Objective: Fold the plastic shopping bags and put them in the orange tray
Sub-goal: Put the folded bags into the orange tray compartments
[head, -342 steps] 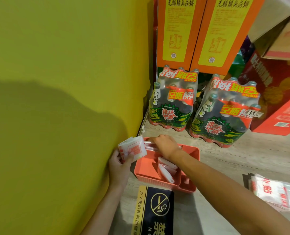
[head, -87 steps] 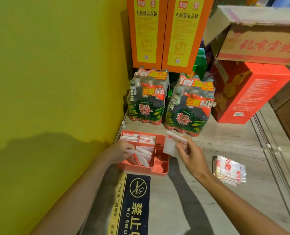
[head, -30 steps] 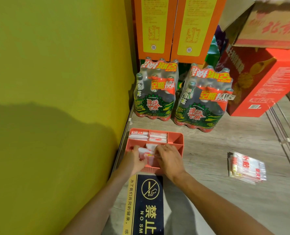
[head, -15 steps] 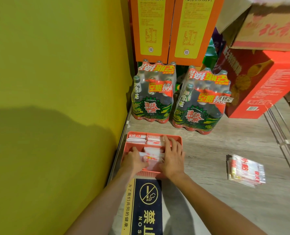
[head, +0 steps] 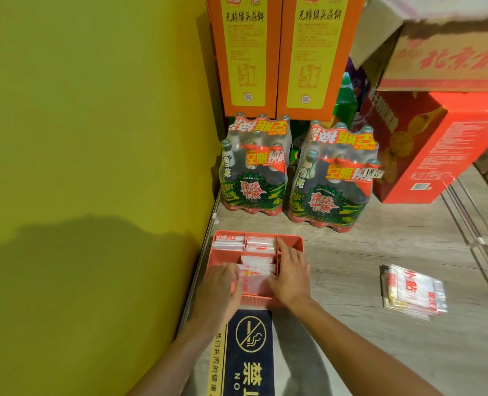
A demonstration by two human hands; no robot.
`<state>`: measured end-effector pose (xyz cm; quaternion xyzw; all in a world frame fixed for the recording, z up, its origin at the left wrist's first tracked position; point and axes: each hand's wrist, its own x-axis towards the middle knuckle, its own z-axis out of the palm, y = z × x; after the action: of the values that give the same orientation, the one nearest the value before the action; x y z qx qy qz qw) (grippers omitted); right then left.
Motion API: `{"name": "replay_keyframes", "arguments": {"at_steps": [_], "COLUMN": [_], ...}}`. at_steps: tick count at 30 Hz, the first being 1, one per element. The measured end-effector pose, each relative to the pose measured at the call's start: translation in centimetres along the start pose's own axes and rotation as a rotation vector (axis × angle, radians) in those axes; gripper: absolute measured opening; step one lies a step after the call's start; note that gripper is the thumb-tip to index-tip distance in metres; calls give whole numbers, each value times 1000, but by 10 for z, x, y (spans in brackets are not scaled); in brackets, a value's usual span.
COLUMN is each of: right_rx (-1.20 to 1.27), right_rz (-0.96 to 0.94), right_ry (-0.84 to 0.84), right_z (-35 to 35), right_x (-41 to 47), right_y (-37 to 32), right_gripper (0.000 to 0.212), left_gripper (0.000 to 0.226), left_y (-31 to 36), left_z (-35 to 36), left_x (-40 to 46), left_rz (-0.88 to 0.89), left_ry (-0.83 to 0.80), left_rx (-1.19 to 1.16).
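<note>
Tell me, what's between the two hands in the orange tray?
In the head view, folded plastic bags lie between the left hand and right hand, inside the orange tray.

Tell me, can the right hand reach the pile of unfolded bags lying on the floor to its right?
Probably yes. The right hand lies open at the orange tray, holding nothing, and only bare floor shows between it and the pile of bags. Nothing stands in the way.
</note>
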<state>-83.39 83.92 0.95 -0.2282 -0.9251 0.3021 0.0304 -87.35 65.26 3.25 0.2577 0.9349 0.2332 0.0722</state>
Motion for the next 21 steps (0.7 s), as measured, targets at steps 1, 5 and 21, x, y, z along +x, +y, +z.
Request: {"name": "replay_keyframes", "arguments": {"at_steps": [1,5,21], "right_rx": [7,29,-554], "right_rz": [-1,-29,-431], "right_ry": [0,2,-330], "right_z": [0,-4,-14], "right_x": [0,-4,-53], "right_y": [0,1,-12], "right_gripper": [103,97,100], "left_gripper": [24,49,55], "left_y": [1,-8,-8], "left_z": [0,13,18], "left_x": [-6,-8,-9], "left_rz": [76,189,246], "left_ry": [-68,-251,-269], "left_rx": [-23,-2,131]}}
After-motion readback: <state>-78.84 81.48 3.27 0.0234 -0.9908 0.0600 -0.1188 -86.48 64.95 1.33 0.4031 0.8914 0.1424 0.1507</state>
